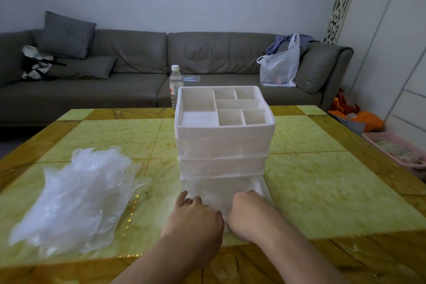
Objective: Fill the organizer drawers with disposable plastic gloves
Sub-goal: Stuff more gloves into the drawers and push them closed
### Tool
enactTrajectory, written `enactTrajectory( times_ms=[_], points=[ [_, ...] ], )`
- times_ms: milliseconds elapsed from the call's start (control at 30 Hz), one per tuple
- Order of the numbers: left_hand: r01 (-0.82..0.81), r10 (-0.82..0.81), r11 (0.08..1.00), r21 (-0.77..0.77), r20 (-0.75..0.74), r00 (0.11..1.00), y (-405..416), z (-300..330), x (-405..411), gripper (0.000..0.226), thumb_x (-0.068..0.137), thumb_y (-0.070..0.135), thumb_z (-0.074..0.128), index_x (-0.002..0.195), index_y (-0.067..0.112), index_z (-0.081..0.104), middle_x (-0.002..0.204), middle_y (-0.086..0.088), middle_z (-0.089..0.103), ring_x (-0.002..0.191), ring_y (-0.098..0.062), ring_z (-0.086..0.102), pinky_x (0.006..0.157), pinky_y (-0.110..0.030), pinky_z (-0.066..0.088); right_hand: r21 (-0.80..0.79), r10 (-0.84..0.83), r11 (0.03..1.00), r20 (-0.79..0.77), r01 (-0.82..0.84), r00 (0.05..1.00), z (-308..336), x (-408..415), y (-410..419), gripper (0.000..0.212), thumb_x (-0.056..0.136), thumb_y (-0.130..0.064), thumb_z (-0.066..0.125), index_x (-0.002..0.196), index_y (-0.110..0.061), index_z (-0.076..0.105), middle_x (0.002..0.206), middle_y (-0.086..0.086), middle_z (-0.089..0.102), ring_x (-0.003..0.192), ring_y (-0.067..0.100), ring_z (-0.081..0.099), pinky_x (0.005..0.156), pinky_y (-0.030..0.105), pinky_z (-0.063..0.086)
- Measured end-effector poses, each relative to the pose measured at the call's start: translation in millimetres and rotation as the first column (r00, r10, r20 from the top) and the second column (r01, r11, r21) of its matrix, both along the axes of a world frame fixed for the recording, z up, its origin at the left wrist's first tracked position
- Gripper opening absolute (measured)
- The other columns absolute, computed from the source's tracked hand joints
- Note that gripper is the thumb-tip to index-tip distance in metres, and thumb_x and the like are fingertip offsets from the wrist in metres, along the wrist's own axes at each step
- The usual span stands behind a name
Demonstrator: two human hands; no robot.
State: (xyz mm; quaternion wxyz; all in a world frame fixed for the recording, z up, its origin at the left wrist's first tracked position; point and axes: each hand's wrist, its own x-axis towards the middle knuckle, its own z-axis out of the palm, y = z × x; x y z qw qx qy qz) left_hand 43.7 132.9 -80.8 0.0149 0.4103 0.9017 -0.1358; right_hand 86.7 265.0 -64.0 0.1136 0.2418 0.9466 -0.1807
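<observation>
My left hand [196, 212] and right hand [247, 208] were both down on the bottom drawer [224, 191] of the white organizer [223, 143], pulled out toward me, fingers curled at its front; I couldn't tell whether they gripped it. The drawer's contents were blurred. The disposable plastic gloves [78, 193] lay heaped on the desk [322, 180] to the left, so filling looked barely begun.

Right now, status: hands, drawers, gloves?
Both hands, left and right, on the bottom drawer, which is pulled out; grip blurred. Organizer upright, upper drawers shut. Gloves piled to its left, untouched. Nothing in the way.
</observation>
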Motion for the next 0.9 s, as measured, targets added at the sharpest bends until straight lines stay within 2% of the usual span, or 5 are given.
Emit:
enactTrajectory(
  times_ms=[167, 300, 567, 767, 900],
  points=[
    [-0.028, 0.035, 0.978, 0.207, -0.026, 0.999, -12, -3, 0, 0.049, 0.108, 0.04, 0.025, 0.124, 0.014, 0.064, 0.126, -0.011, 0.057, 0.125, -0.033, 0.049, 0.117, -0.045, 0.031, 0.058, -0.015, 0.998, 0.057, 0.012, 0.998, 2, -3, 0, 0.037, 0.099, -0.029, 0.056, 0.128, -0.009, 0.066, 0.133, 0.015, 0.063, 0.117, 0.033, 0.066, 0.091, 0.033, 0.056],
    [0.051, -0.023, 0.959, 0.278, -0.101, 0.995, -24, -3, 6, 0.044, 0.102, 0.038, 0.038, 0.097, 0.012, 0.073, 0.098, -0.01, 0.063, 0.098, -0.032, 0.058, 0.087, -0.046, 0.05, 0.097, -0.035, 0.995, 0.102, 0.025, 0.994, 1, -9, -3, 0.036, 0.097, -0.024, 0.054, 0.129, -0.011, 0.067, 0.133, 0.015, 0.065, 0.12, 0.035, 0.067, 0.097, 0.035, 0.057],
    [0.014, -0.004, 0.995, 0.095, -0.112, 0.994, -33, -13, 0, 0.076, 0.108, 0.054, 0.014, 0.143, -0.001, 0.054, 0.15, -0.02, 0.048, 0.152, -0.033, 0.023, 0.128, -0.046, 0.003, 0.21, -0.017, 0.978, 0.042, 0.008, 0.999, 1, -6, -1, 0.03, 0.093, -0.012, 0.053, 0.114, -0.007, 0.073, 0.123, 0.015, 0.07, 0.114, 0.033, 0.068, 0.088, 0.033, 0.056],
    [0.14, -0.127, 0.984, 0.111, -0.115, 0.985, -29, -24, -13, 0.07, 0.106, 0.056, 0.022, 0.124, 0.005, 0.066, 0.12, -0.018, 0.063, 0.123, -0.035, 0.049, 0.124, -0.049, 0.016, 0.136, 0.044, 0.99, -0.133, -0.025, 0.99, -1, -13, -7, 0.015, 0.091, -0.019, 0.054, 0.081, -0.012, 0.062, 0.088, 0.008, 0.062, 0.087, 0.032, 0.069, 0.071, 0.032, 0.054],
    [0.211, -0.187, 0.962, 0.171, -0.146, 0.972, -30, -23, -22, 0.062, 0.104, 0.055, 0.03, 0.119, 0.007, 0.066, 0.115, -0.017, 0.062, 0.114, -0.036, 0.054, 0.123, -0.049, 0.022, 0.116, 0.009, 0.993, -0.001, -0.009, 1.0, -16, -16, 4, 0.032, 0.092, -0.033, 0.057, 0.107, -0.01, 0.074, 0.111, 0.011, 0.072, 0.101, 0.031, 0.072, 0.081, 0.032, 0.058]
  ],
)
